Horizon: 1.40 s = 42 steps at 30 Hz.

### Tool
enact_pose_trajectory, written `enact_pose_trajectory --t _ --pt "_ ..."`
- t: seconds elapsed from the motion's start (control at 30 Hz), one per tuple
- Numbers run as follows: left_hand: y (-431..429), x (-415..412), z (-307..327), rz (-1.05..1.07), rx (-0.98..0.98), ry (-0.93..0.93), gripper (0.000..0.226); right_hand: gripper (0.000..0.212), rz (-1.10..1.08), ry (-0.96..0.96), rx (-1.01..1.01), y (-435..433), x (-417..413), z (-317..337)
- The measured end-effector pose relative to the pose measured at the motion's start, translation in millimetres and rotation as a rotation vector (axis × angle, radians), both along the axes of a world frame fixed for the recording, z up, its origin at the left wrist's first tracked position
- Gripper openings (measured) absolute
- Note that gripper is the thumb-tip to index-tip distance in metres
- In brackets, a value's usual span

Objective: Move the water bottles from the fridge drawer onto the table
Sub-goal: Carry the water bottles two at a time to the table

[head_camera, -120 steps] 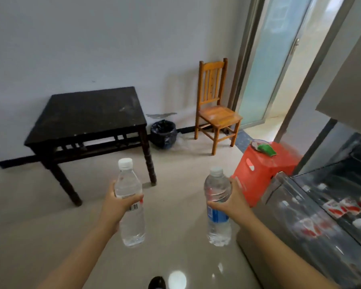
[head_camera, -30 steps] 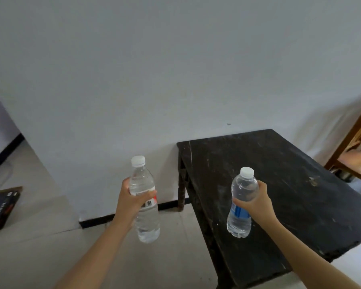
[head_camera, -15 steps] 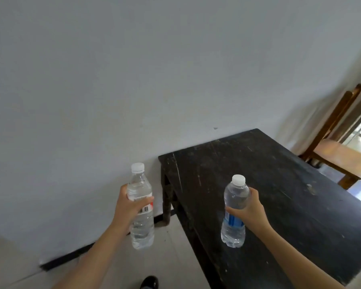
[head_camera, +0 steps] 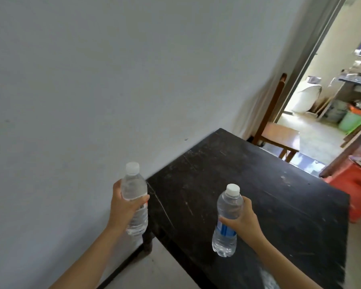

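The left hand grips a white-capped water bottle upright, left of the black table. The right hand grips a blue-labelled water bottle upright above the table's near left part.

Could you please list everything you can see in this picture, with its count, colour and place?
table: 1, black, against the wall, centre right
red-labelled bottle: 1, clear with white cap, held up by the table's left corner
blue-labelled bottle: 1, clear with white cap, held up over the table's near side
chair: 1, brown wood, beyond the table by the doorway
stool: 1, red, right of the table
bin: 1, green, through the doorway
wall: 1, pale grey, left and behind
left hand: 1, grips the red-labelled bottle
right hand: 1, grips the blue-labelled bottle
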State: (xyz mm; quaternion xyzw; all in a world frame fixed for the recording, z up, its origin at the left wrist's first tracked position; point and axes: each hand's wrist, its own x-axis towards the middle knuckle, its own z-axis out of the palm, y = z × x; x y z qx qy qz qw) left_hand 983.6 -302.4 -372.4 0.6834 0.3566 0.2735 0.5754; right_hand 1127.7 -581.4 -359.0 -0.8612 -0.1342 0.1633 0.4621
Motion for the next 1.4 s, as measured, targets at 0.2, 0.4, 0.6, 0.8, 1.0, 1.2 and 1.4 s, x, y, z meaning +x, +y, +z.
enact_pose_trajectory --t 0.2,0.4,0.6,0.8,1.0,1.2,1.4 --pt "0 76 -5 -0.039 0.097 0.021 0.075 0.081 -0.109 0.011 -0.029 -14 23 -7" --pt "6 139 -17 -0.055 0.027 0.010 0.069 0.085 -0.174 0.016 -0.010 -1 67 -14" --pt "39 215 -25 0.019 0.029 0.071 0.070 0.086 -0.085 0.018 0.023 63 147 -19" --pt "39 225 -41 0.038 -0.021 0.129 0.067 0.086 0.013 0.050 0.019 109 176 -24" --pt "44 226 -50 0.054 0.006 0.139 0.070 0.082 0.190 -0.007 0.046 181 219 -24" --pt "43 226 -57 0.074 -0.013 0.127 0.074 0.086 0.204 0.041 0.111 236 244 -32" --pt "39 226 -63 0.086 -0.037 0.109 0.079 0.084 0.179 0.074 0.163 251 246 -50"
